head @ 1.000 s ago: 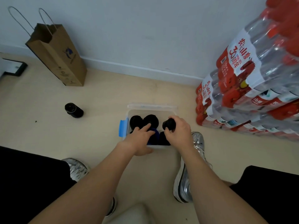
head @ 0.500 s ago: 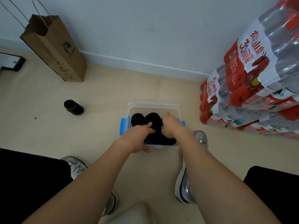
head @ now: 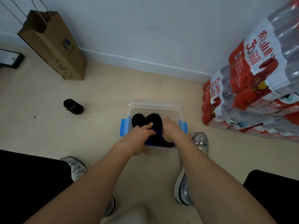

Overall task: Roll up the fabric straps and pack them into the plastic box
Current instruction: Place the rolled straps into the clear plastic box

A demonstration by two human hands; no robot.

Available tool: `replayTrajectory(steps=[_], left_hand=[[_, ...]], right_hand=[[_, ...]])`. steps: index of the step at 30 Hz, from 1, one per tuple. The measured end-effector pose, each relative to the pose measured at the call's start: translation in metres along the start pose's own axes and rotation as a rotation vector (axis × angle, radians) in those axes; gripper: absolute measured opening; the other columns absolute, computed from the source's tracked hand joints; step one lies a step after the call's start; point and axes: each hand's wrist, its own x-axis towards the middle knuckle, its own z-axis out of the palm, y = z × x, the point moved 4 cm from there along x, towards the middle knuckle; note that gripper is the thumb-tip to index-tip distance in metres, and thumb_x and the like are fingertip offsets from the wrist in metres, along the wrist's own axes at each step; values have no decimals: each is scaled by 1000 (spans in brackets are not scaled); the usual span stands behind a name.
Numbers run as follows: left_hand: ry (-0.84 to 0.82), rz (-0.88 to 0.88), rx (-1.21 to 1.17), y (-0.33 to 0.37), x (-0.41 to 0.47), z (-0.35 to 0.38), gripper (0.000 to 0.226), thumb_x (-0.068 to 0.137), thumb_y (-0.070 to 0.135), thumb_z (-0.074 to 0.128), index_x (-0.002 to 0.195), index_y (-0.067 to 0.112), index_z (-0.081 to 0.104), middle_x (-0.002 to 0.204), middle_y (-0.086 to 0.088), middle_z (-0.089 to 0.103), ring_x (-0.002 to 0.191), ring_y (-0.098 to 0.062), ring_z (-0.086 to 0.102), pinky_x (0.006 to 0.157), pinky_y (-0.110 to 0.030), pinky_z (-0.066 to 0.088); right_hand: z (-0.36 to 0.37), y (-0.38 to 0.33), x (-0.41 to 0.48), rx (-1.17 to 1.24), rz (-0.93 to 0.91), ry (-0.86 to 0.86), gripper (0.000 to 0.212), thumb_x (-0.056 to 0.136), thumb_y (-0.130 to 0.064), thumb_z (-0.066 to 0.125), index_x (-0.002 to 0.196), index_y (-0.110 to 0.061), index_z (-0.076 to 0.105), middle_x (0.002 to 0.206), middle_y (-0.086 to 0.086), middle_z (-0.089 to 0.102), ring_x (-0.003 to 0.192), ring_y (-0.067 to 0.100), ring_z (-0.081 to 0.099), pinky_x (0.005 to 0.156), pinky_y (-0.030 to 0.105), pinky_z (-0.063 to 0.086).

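Observation:
A clear plastic box (head: 155, 105) with blue side clips stands on the floor between my feet. Two black rolled straps (head: 137, 119) lie side by side at its far end, and a blue strap (head: 157, 132) shows between my hands. My left hand (head: 137, 139) reaches over the near left corner, its index finger straight and resting on the rolls, its thumb at the near wall. My right hand (head: 171, 130) is pushed down into the right half of the box, curled over a black roll that it hides. Another black rolled strap (head: 73, 106) lies on the floor to the left.
A brown paper bag (head: 55, 46) leans against the wall at the back left, with a black-framed panel (head: 9, 58) beside it. Stacked packs of water bottles (head: 250, 88) fill the right side. My silver shoes (head: 200, 141) flank the box.
My right hand carried a black roll from above the box's rim down into the right side, where it is hidden. My left hand stayed on the rolls.

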Motion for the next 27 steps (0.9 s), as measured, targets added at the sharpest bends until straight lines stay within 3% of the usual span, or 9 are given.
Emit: replayTrajectory(steps=[6,9,12,17,19,21,23,24,27], left_hand=[[8,10,26,0,0,4,87,96,30,81,168,35,32,181,7,1,144,-37,39,119,-45,40],[11,21,39,-3,1,9,87,98,32,78,169,35,28,181,7,-1,143,-36,38,118,-46,43],[9,29,50,-5,3,15,86,100,33,76,170,37,25,181,9,-5,140,-34,38,116,-46,45],[17,31,66,-6,3,15,87,101,32,75,170,38,23,180,10,-9,142,-32,37,116,-46,45],[52,19,51,-6,0,14,86,98,31,78,169,37,29,181,9,-2,145,-31,36,113,-46,47],[155,3,31,-8,-11,10,71,94,41,81,158,33,51,177,6,22,151,-31,32,110,-46,50],[392,60,84,-11,-30,5,47,87,52,76,123,22,74,152,0,57,144,-35,43,101,-45,51],[527,105,139,-14,-40,6,39,84,51,71,105,18,75,132,-4,66,131,-38,53,95,-45,50],[790,74,124,-36,-65,14,23,84,36,60,84,13,62,94,-7,60,92,-36,57,75,-46,47]], right_hand=[[-19,13,11,220,3,-64,42,109,-15,56,149,-2,59,148,21,62,132,38,61,110,43,51],[0,13,7,296,77,103,44,106,-12,57,148,-1,53,144,21,62,126,35,61,102,38,52],[19,14,3,349,89,198,45,106,-10,58,149,-3,46,138,18,63,105,22,53,87,32,43],[12,7,-10,308,44,309,39,104,-6,61,143,-5,56,138,17,64,125,33,60,97,35,48],[17,-6,-31,230,22,494,37,101,-5,64,137,-10,61,136,13,62,125,32,58,101,40,49],[25,-22,-49,199,-35,611,32,99,-9,64,131,-14,65,131,9,59,120,30,56,98,40,48],[30,-42,-57,222,-145,584,27,103,-14,59,129,-14,65,129,6,58,114,27,58,92,39,50],[30,-51,-59,229,-199,547,26,105,-16,56,130,-14,64,129,5,58,109,26,60,88,40,51],[24,-72,-64,248,-273,505,25,106,-20,51,128,-16,64,124,4,60,101,26,64,81,43,53]])
